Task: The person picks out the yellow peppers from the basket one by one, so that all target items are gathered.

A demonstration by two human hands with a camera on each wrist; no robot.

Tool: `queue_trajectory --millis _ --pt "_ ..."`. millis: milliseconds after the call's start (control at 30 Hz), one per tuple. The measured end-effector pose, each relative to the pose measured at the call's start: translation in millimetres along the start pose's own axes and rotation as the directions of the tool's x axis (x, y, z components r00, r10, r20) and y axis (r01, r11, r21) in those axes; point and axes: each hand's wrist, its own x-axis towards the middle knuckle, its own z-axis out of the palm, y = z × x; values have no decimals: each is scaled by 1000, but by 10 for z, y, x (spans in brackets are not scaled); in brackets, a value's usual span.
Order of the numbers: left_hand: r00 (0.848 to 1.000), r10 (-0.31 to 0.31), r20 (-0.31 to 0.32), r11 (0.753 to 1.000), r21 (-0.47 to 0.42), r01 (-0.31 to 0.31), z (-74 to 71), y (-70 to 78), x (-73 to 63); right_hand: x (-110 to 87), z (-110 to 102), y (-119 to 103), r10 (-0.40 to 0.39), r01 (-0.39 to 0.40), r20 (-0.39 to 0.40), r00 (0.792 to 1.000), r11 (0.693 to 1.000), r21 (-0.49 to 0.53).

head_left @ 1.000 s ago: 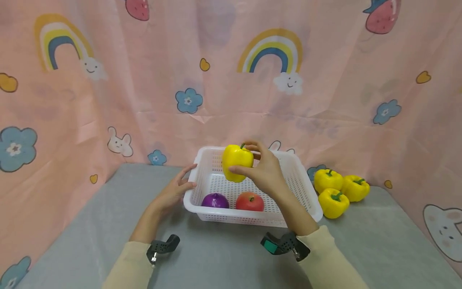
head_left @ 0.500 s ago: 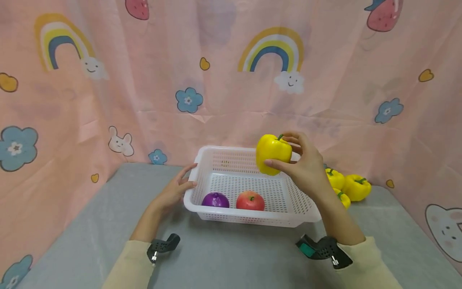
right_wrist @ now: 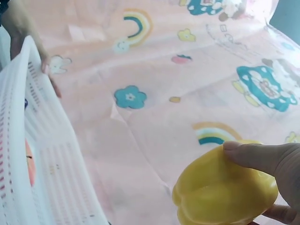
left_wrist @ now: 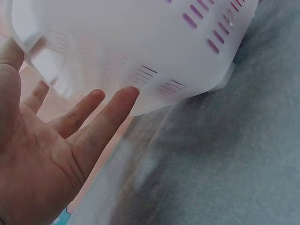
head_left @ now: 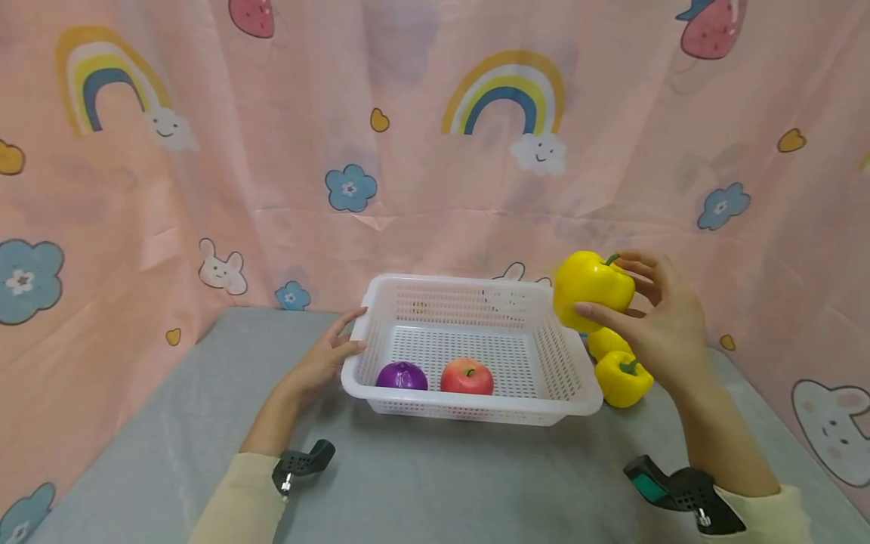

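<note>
My right hand (head_left: 669, 325) holds a yellow bell pepper (head_left: 587, 287) between thumb and fingers, above the basket's right end and in front of other peppers. In the right wrist view, the thumb lies along the top of this pepper (right_wrist: 220, 187). A white plastic basket (head_left: 476, 404) stands mid-table. Against its left rim rests my left hand (head_left: 322, 366); in the left wrist view its fingers (left_wrist: 108, 117) stretch out beside the basket's outer wall. Inside the basket, near the front, lie a purple onion (head_left: 402, 376) and a red apple (head_left: 467, 378), apart from each other.
Right of the basket sit more yellow bell peppers, one in front (head_left: 623, 380) and one partly covered behind it (head_left: 607, 344). The grey table (head_left: 435, 483) meets a pink printed curtain (head_left: 272, 166) at the back and sides.
My right hand has carried the yellow bell pepper from over the basket's middle rightward to its right end, now covering part of the pepper group. The left hand stays at the rim.
</note>
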Motion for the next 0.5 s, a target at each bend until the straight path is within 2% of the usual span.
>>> queue_trajectory --millis 233,500 --pt "1000 0 -6 1000 5 0 -4 -19 9 -70 -226 183 69 -71 -82 994 997 -18" --pt "1000 -2 -5 1000 7 2 1 -12 4 -190 -377 331 132 -140 -136 982 989 -55"
